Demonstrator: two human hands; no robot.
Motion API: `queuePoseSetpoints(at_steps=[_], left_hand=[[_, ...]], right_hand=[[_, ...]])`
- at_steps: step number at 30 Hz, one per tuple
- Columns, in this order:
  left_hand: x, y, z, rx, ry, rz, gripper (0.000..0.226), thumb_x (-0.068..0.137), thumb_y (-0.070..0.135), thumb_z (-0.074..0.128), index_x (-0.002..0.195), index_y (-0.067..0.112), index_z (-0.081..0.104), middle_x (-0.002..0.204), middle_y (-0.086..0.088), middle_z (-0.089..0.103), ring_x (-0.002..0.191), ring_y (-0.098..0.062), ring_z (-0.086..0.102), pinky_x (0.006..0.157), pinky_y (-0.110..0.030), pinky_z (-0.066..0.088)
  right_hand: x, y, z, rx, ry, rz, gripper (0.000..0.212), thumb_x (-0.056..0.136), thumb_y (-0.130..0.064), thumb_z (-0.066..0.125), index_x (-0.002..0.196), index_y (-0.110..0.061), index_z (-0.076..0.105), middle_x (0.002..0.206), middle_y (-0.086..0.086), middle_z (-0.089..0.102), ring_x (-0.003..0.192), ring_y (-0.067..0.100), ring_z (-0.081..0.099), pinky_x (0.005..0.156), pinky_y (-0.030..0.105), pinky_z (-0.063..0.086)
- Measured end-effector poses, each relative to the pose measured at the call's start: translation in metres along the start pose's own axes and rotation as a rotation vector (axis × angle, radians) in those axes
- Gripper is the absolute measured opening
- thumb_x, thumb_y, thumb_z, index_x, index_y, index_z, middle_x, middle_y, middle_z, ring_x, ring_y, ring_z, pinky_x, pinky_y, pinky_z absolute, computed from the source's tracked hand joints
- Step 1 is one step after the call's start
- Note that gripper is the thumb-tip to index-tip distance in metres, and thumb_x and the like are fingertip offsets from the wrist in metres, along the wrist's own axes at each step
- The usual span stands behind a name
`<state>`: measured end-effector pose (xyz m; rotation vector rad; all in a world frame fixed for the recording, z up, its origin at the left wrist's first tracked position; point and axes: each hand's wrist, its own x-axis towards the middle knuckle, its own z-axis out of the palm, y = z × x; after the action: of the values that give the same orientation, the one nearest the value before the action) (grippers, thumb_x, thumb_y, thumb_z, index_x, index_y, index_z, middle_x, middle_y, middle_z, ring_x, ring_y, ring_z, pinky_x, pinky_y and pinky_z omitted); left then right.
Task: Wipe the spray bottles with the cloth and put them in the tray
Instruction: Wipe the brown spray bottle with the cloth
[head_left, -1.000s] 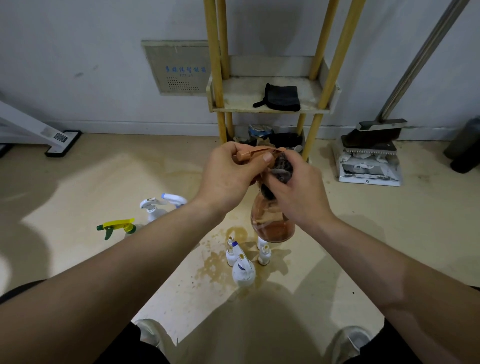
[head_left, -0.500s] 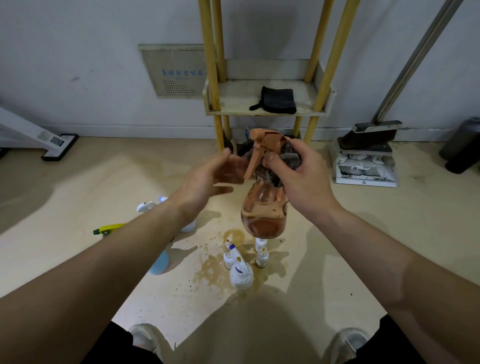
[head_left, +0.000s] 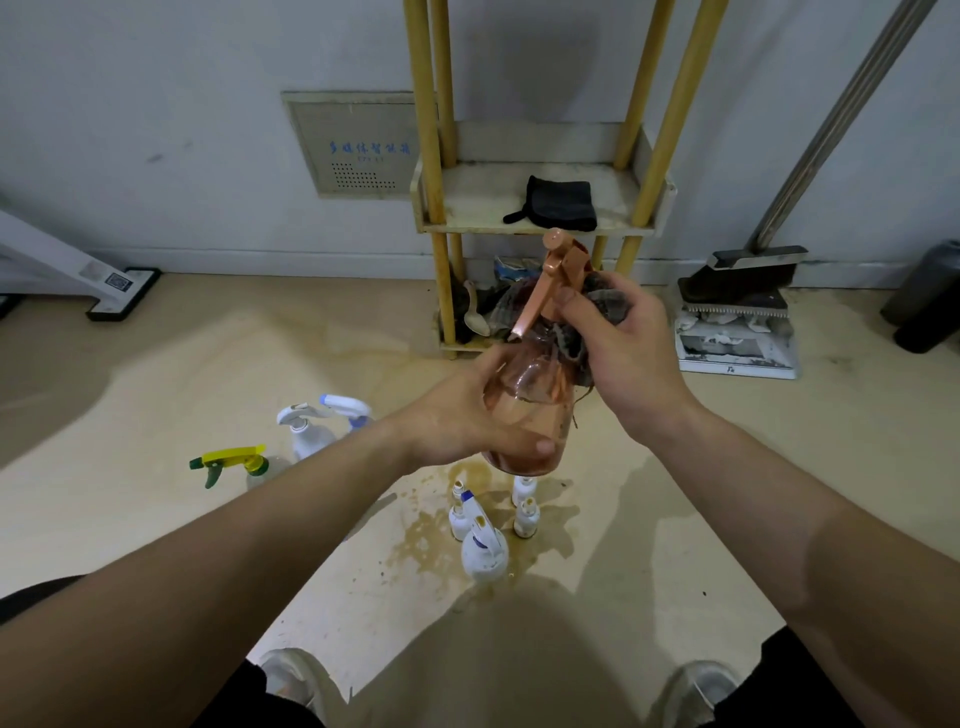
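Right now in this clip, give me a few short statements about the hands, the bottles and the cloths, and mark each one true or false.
1. The left hand grips the body of the orange translucent spray bottle. True.
2. The right hand holds a grey cloth at the bottle's neck. True.
3. The black folded cloth is in the right hand. False: it lies on the pale shelf with yellow posts.
4. The yellow-and-green trigger sprayer sits on that shelf. False: it is on the floor, left of the hands.
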<state>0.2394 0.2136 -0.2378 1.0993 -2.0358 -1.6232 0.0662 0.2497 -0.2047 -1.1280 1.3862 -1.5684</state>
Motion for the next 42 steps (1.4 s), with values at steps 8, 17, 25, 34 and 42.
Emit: queuePoseSetpoints(at_steps=[8, 17, 25, 34, 42], left_hand=[[0.004, 0.006, 0.004, -0.116, 0.152, 0.045, 0.064, 0.073, 0.011, 0.088, 0.130, 0.022, 0.059, 0.110, 0.007, 0.073, 0.100, -0.006, 0.069, 0.084, -0.026, 0.056], [0.004, 0.005, 0.006, -0.170, 0.211, 0.049, 0.043, 0.079, 0.002, 0.079, 0.107, 0.028, 0.061, 0.088, 0.013, 0.068, 0.083, -0.004, 0.067, 0.077, -0.028, 0.057], [0.002, 0.006, 0.007, -0.200, 0.265, 0.030, 0.049, 0.071, 0.011, 0.085, 0.115, 0.019, 0.064, 0.092, 0.006, 0.073, 0.091, -0.015, 0.073, 0.087, -0.039, 0.060], [0.004, 0.008, 0.008, -0.199, 0.267, 0.022, 0.062, 0.063, 0.029, 0.089, 0.120, 0.024, 0.065, 0.107, -0.001, 0.075, 0.098, -0.021, 0.073, 0.090, -0.047, 0.059], [0.000, 0.016, 0.001, -0.229, 0.237, 0.020, 0.055, 0.073, 0.015, 0.089, 0.122, 0.024, 0.065, 0.105, 0.002, 0.076, 0.093, -0.012, 0.073, 0.071, -0.022, 0.056]], right_hand=[[-0.010, 0.009, 0.008, -0.235, -0.092, -0.169, 0.049, 0.098, -0.047, 0.057, 0.139, -0.020, 0.052, 0.117, -0.004, 0.068, 0.111, 0.013, 0.065, 0.096, 0.038, 0.053], [-0.026, 0.026, 0.020, -0.685, -0.107, -0.291, 0.078, 0.100, -0.048, 0.037, 0.161, -0.015, 0.002, 0.162, 0.007, 0.020, 0.147, 0.019, 0.028, 0.116, 0.040, 0.037], [-0.025, 0.024, 0.016, -0.741, 0.006, -0.435, 0.048, 0.099, -0.018, 0.058, 0.146, -0.016, 0.050, 0.154, 0.012, 0.044, 0.141, 0.022, 0.043, 0.113, 0.019, 0.030], [-0.022, 0.021, 0.012, -0.599, -0.006, -0.313, 0.048, 0.099, -0.015, 0.057, 0.147, -0.019, 0.050, 0.139, 0.002, 0.060, 0.127, 0.011, 0.056, 0.108, 0.028, 0.046], [-0.018, 0.024, 0.002, -0.336, -0.059, -0.053, 0.030, 0.104, -0.020, 0.043, 0.120, -0.032, 0.065, 0.092, -0.004, 0.071, 0.085, 0.015, 0.066, 0.070, 0.032, 0.052]])
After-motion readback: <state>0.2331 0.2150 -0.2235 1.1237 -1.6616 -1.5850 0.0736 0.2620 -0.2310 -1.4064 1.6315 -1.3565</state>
